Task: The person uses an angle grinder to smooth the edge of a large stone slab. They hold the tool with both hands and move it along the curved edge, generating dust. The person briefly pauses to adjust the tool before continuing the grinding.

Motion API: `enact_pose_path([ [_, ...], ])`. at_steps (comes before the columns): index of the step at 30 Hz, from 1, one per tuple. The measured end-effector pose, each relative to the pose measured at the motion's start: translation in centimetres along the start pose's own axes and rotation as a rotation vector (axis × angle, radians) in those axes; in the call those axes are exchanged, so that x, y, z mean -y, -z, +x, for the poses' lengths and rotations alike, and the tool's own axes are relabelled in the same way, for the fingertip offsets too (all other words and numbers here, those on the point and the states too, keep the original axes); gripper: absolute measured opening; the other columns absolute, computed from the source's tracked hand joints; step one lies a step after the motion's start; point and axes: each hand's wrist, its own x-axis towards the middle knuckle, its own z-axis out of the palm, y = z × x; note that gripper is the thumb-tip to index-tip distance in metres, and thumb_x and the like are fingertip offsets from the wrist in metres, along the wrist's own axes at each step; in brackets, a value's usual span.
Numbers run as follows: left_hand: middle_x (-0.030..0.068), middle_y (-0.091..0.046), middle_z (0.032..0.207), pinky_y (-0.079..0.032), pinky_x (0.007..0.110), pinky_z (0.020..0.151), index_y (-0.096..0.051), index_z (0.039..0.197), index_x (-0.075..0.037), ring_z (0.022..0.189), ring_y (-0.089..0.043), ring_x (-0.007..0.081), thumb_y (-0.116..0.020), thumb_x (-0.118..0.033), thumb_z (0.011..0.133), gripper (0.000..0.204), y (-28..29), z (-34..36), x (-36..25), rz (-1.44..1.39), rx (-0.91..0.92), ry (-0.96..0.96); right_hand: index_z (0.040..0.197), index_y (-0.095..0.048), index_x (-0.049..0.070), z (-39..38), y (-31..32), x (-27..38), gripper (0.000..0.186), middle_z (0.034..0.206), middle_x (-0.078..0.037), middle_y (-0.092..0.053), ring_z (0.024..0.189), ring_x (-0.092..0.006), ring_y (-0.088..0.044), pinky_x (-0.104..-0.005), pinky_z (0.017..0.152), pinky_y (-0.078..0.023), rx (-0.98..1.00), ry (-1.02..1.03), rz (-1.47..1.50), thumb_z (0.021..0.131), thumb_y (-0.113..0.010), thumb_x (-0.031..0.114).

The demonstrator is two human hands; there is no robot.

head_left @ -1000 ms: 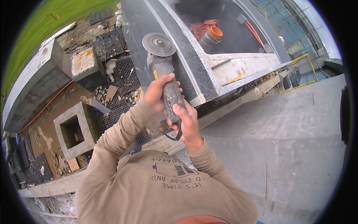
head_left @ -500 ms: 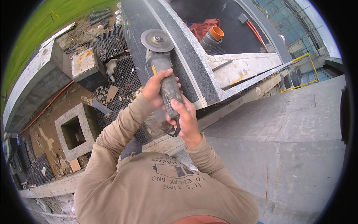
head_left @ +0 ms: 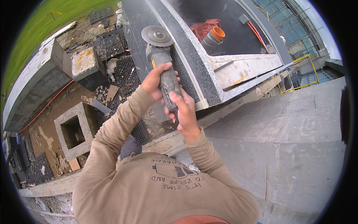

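Both my hands grip a dusty grey angle grinder point(head_left: 161, 59) with a round cutting disc point(head_left: 157, 36) at its far end. My left hand point(head_left: 156, 80) wraps the body just behind the grinder's head. Further back, my right hand point(head_left: 183, 111) closes round the rear end, where the black cord comes out. The disc looks blurred, as if spinning, and is over the dark grey stone slab point(head_left: 135, 43), beside a pale strip point(head_left: 175, 50). Whether its edge touches the stone I cannot tell. Hazy dust hangs beyond the disc.
An orange-topped pipe point(head_left: 213, 38) and red cloth point(head_left: 203, 29) lie within the stone frame at right. Left below are a hollow concrete block point(head_left: 77, 130), a solid block point(head_left: 88, 67) and black plastic grids point(head_left: 125, 72). A large concrete surface point(head_left: 278, 123) fills the right; a yellow rail point(head_left: 314, 69) stands beyond.
The grinder and both hands have shifted slightly away from my body, disc first. More haze shows past the disc. My grip is much the same.
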Motion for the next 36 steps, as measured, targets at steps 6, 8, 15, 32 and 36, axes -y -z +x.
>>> enact_pose_path([
  [6, 0.011, -0.06, 0.098, -0.056, 0.049, 0.085, -0.052, 0.113, -0.001, 0.091, -0.063, 0.0258, -0.069, -0.032, 0.09, 0.043, 0.3, 0.7, -0.7, 0.012, 0.013, 0.011, 0.109, -0.057, 0.002, 0.8, -0.3, 0.0, 0.028, 0.081, -0.006, -0.061, 0.054, -0.0077, -0.055, -0.0184, 0.04, -0.037, -0.005, 0.006, 0.023, 0.095, -0.06, 0.026],
  [8, 0.0112, -0.06, 0.097, -0.056, 0.048, 0.085, -0.053, 0.111, 0.0, 0.09, -0.063, 0.0257, -0.069, -0.033, 0.09, 0.042, 0.4, 1.0, -0.9, 0.007, -0.001, 0.009, 0.111, -0.055, 0.001, 1.2, -0.3, 0.0, 0.03, 0.083, -0.008, -0.061, 0.054, -0.009, -0.055, -0.0192, 0.04, -0.037, 0.004, 0.01, 0.009, 0.097, -0.058, 0.027],
  [15, 0.0116, -0.062, 0.096, -0.056, 0.05, 0.086, -0.054, 0.113, -0.001, 0.086, -0.065, 0.0257, -0.07, -0.032, 0.09, 0.042, 0.8, 1.8, -1.4, -0.005, 0.03, 0.039, 0.112, -0.055, 0.002, 1.8, -0.4, -0.2, 0.029, 0.082, -0.008, -0.061, 0.053, -0.0096, -0.055, -0.0192, 0.041, -0.037, -0.006, 0.014, 0.032, 0.096, -0.059, 0.025],
  [32, 0.0107, -0.061, 0.098, -0.056, 0.051, 0.085, -0.051, 0.115, -0.005, 0.087, -0.065, 0.0252, -0.068, -0.03, 0.092, 0.038, -0.2, -1.8, 1.8, -0.055, 0.024, 0.031, 0.114, -0.055, -0.001, -2.7, 0.5, -0.1, 0.038, 0.085, -0.011, -0.062, 0.054, -0.0104, -0.056, -0.0194, 0.041, -0.037, -0.004, -0.026, 0.03, 0.094, -0.062, 0.03],
  [36, 0.011, -0.062, 0.098, -0.057, 0.051, 0.084, -0.051, 0.114, -0.004, 0.087, -0.066, 0.0253, -0.068, -0.03, 0.092, 0.038, -0.3, -1.3, 1.5, -0.06, 0.004, 0.04, 0.114, -0.055, -0.001, -2.2, 0.6, 0.1, 0.038, 0.084, -0.01, -0.062, 0.055, -0.0099, -0.056, -0.0188, 0.041, -0.037, -0.002, -0.03, 0.025, 0.094, -0.062, 0.031],
])
